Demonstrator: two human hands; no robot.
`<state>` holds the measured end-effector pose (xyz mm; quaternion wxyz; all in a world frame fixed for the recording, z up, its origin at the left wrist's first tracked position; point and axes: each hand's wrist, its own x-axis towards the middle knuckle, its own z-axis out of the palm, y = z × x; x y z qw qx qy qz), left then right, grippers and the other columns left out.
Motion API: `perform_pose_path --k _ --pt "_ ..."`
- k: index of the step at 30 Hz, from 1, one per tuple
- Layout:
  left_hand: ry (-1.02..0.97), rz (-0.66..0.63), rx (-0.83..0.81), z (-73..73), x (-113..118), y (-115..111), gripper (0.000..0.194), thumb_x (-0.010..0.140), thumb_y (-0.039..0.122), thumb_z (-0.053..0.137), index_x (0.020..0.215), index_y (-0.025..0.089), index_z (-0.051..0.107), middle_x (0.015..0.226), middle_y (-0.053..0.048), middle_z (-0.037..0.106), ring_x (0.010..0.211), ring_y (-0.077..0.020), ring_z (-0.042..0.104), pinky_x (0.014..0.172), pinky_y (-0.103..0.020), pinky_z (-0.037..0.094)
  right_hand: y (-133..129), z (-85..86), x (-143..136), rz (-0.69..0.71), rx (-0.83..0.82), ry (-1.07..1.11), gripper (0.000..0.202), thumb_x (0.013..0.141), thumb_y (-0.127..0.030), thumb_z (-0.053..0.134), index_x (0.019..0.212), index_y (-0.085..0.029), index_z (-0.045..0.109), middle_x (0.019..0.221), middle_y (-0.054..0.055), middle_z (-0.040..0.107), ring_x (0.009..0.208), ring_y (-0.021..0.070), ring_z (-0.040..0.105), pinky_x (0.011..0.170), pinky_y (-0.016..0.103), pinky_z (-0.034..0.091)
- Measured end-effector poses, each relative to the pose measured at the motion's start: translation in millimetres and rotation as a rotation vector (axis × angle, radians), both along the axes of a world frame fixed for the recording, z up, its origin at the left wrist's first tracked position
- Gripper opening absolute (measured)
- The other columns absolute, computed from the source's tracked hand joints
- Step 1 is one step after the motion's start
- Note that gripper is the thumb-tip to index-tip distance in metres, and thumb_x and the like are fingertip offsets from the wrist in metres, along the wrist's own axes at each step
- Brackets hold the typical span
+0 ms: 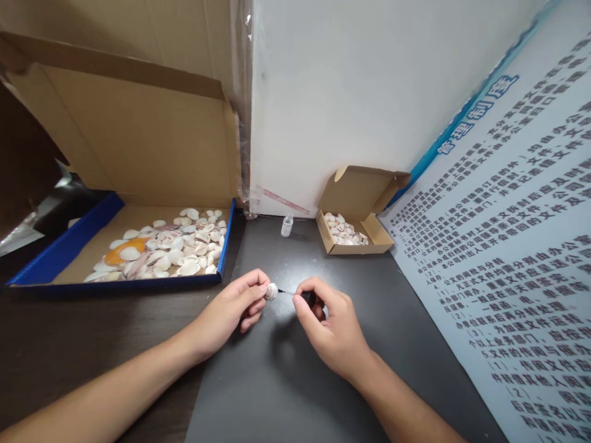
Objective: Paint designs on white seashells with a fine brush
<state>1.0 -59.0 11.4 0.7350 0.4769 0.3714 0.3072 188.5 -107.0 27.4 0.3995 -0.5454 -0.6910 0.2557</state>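
Note:
Between thumb and fingers, my left hand [242, 301] pinches a small whitish seashell [271, 291] above the dark tabletop. My right hand [330, 320] is closed on the black cap of a small applicator brush [308, 298]. Its thin stem points left, and the dark tip is at the shell's right edge; whether it touches cannot be made out. A small clear glass bottle [287, 226] with a white label stands upright beyond the hands, its top apparently uncapped.
At left, an open blue-edged cardboard box [104, 221] holds many seashells [189, 246] and an orange piece [120, 251]. A smaller open carton [360, 248] with shells stands back right. A white wall panel [323, 92] and a printed board [498, 246] bound the table [369, 400].

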Motion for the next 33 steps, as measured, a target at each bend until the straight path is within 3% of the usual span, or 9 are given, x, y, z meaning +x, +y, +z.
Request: perform_pose_path --k 9,14,17,22,29,33 --pt "-0.024 0.019 -0.03 0.7 0.5 0.5 0.026 0.089 0.042 0.057 0.082 0.018 0.046 0.057 0.009 0.036 0.042 -0.0036 0.029 0.043 -0.017 0.021 -0.9 0.6 0.7 0.07 0.031 0.066 0.012 0.091 -0.027 0.052 0.084 -0.019 0.058 0.067 -0.002 0.053 0.056 0.0105 0.045 0.053 0.022 0.037" --pt "-0.059 0.001 -0.134 4.5 -1.7 2.7 0.02 0.087 0.036 0.056 0.081 0.019 0.047 0.056 0.009 0.038 0.038 -0.0031 0.03 0.04 -0.017 0.021 0.2 0.0 0.4 0.022 -0.027 0.008 0.012 0.09 -0.026 0.053 0.081 -0.019 0.057 0.06 -0.005 0.044 0.052 0.0098 0.041 0.05 0.022 0.034" --pt "-0.072 -0.002 -0.172 5.6 -2.5 3.7 0.019 0.086 0.034 0.056 0.082 0.019 0.047 0.055 0.009 0.04 0.036 -0.0029 0.031 0.038 -0.017 0.02 -1.0 1.0 1.3 0.018 0.009 0.048 0.014 0.09 -0.027 0.052 0.08 -0.019 0.056 0.062 -0.004 0.047 0.053 0.0105 0.043 0.05 0.022 0.035" --pt "-0.086 0.006 -0.18 5.3 -2.5 3.8 0.017 0.086 0.033 0.056 0.082 0.019 0.047 0.054 0.008 0.043 0.035 -0.003 0.031 0.037 -0.016 0.019 -1.4 0.9 0.4 0.09 0.018 0.069 0.013 0.092 -0.028 0.052 0.086 -0.019 0.059 0.07 -0.001 0.057 0.057 0.0111 0.048 0.053 0.022 0.039" --pt "-0.08 0.005 -0.162 4.5 -1.9 3.1 0.019 0.085 0.034 0.057 0.08 0.018 0.047 0.053 0.008 0.042 0.035 -0.0028 0.031 0.037 -0.015 0.02 -0.7 0.9 1.2 0.028 0.005 0.049 0.012 0.091 -0.026 0.052 0.081 -0.02 0.057 0.062 -0.004 0.048 0.053 0.0105 0.043 0.051 0.022 0.035" --pt "-0.075 0.018 -0.159 4.4 -1.7 2.4 0.018 0.086 0.034 0.056 0.08 0.019 0.047 0.052 0.008 0.041 0.036 -0.0032 0.031 0.038 -0.015 0.02 -2.6 1.7 1.4 0.078 0.039 0.096 0.012 0.091 -0.027 0.052 0.084 -0.019 0.058 0.067 -0.002 0.054 0.055 0.0108 0.046 0.052 0.022 0.038"
